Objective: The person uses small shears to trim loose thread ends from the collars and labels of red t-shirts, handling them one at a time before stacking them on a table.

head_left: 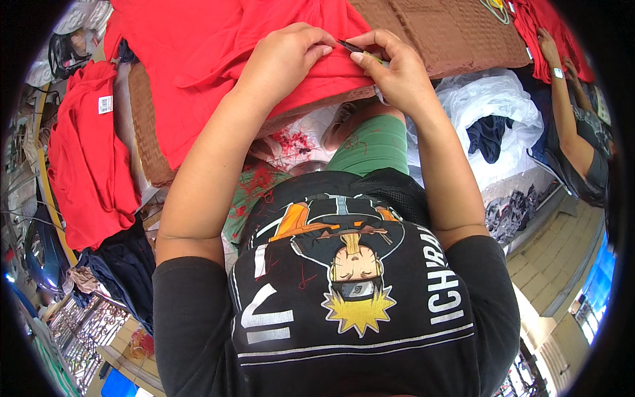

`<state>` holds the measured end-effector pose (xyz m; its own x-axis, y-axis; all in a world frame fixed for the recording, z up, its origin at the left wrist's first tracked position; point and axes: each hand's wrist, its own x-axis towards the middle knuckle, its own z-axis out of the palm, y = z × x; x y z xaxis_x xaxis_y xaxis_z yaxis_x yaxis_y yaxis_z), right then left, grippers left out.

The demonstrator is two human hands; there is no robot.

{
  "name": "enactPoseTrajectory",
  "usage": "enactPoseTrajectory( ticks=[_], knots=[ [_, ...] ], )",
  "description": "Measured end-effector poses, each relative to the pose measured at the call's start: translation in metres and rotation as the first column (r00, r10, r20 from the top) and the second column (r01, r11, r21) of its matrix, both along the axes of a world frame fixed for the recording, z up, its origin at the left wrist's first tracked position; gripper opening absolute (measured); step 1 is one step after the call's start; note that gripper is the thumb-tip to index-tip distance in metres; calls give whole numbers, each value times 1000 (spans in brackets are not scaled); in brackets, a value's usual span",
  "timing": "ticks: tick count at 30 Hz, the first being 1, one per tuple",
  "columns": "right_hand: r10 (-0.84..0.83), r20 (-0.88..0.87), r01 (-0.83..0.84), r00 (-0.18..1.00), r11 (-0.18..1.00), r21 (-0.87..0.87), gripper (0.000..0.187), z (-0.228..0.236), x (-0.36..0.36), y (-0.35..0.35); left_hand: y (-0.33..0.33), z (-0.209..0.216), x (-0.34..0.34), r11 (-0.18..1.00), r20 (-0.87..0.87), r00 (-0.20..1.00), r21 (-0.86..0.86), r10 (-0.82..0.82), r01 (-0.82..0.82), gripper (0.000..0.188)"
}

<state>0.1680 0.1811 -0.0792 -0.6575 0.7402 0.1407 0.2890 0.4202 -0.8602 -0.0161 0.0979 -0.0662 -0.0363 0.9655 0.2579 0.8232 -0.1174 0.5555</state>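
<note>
A red garment (pixel 205 59) lies spread over the brown cloth-covered table in front of me. Near its right part, my left hand (pixel 283 63) is closed, thumb and fingers pinching the fabric. Just to the right, my right hand (pixel 402 74) grips a small pair of thread snips (pixel 350 47) with dark blades pointing toward the left fingertips. A bit of yellow-green handle shows between the right fingers. The snips' tips are close to the red fabric; whether they touch it I cannot tell.
Another red garment (pixel 89 159) with a white tag hangs at the left. A white plastic bag (pixel 489 99) holding dark cloth stands to the right below the table (pixel 443 40). At the far right, a co-worker's arm (pixel 562 106) reaches to more red cloth (pixel 539 33). Red thread scraps lie on my lap.
</note>
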Motion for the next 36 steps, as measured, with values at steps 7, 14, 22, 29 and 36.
enactPoseTrajectory(
  ticks=[7, 14, 22, 29, 36],
  knots=[
    [6, 15, -6, 1000, 1000, 19, 21, 2, 2, -1, 5, 10, 2, 998, -212, 976, -29, -52, 47, 15],
    [50, 65, -57, 997, 993, 104, 19, 9, 4, -4, 5, 15, -1, 994, -160, 985, -93, -62, 48, 15],
    [53, 137, -78, 989, 981, 177, 19, 14, 1, -5, 5, 15, -1, 996, -117, 992, -87, -44, 34, 16],
    [47, 119, -71, 992, 975, 211, 19, 13, -1, -6, 2, 10, -9, 979, 205, 977, -206, 50, -6, 20],
    [70, 195, -126, 978, 948, 291, 18, 19, -12, -6, -8, 26, -18, 978, 296, 934, 1, -201, 210, 18]
  ],
)
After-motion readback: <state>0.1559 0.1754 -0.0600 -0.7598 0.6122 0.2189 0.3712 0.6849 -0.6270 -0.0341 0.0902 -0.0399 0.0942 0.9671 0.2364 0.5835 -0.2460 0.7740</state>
